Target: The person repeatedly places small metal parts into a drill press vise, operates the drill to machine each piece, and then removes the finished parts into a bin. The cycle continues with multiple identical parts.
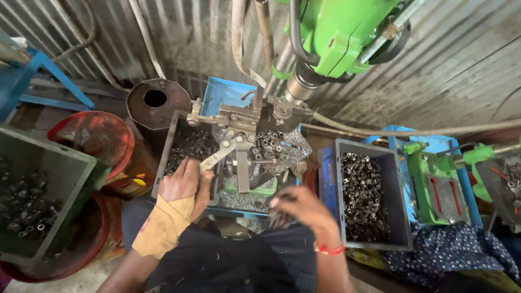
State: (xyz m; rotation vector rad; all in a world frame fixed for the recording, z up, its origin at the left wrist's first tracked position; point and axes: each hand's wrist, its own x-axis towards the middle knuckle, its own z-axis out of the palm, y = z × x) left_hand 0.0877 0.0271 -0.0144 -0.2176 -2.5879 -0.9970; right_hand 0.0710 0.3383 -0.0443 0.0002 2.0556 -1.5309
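Note:
My left hand (pixel 183 182), with a tan wrap around its wrist, grips the end of a grey metal lever (pixel 220 154) on a clamping fixture (pixel 247 130). The fixture sits under the spindle (pixel 297 86) of a green drilling machine (pixel 336 32). My right hand (pixel 297 209), with a red band at the wrist, is blurred near the front of the fixture, fingers curled around what look like small dark metal parts. Small metal rings and shavings (pixel 271 144) lie around the fixture.
A dark bin (pixel 399 201) of small metal rings stands at my right. A tray of dark parts (pixel 190 145) lies left of the fixture. A grey crate (pixel 54 163) with parts and a red tub (pixel 95 133) are at far left. Another green fixture (pixel 439 190) is at right.

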